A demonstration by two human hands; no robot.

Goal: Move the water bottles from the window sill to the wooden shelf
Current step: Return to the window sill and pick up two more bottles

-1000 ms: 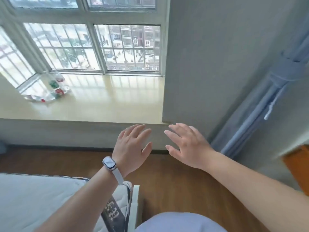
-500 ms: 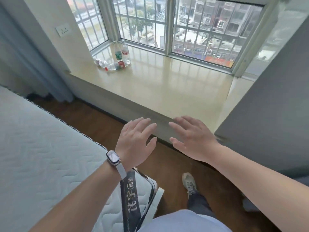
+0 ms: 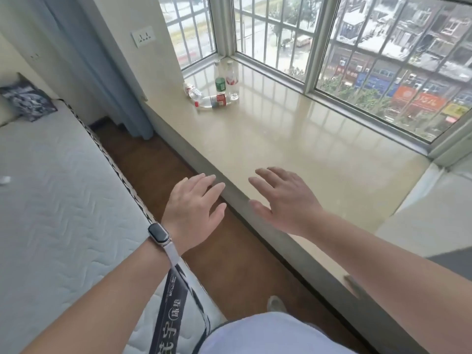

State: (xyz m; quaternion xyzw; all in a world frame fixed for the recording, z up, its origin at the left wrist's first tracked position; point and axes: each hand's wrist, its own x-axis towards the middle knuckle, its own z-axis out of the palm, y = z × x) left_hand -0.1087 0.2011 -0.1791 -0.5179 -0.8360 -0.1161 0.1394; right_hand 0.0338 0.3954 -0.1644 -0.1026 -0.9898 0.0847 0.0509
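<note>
Four water bottles (image 3: 219, 92) at 12 o'clock, far corner of window sill (image 3: 293, 149): clear plastic, likely light, slick. Grab mid-body at labels. Left hand (image 3: 194, 213), right hand (image 3: 286, 203) both spread wide, empty.

Our left hand (image 3: 194, 213): held out in front, palm down, fingers spread and slightly curled, holding nothing. Left wrist: a slim band with a dark face. Left forearm: bare, rising from the lower left. Our right hand (image 3: 286, 200): level with the left, palm down, fingers splayed, empty; whether it touches anything below we cannot tell. Right forearm: bare, entering from the lower right.
</note>
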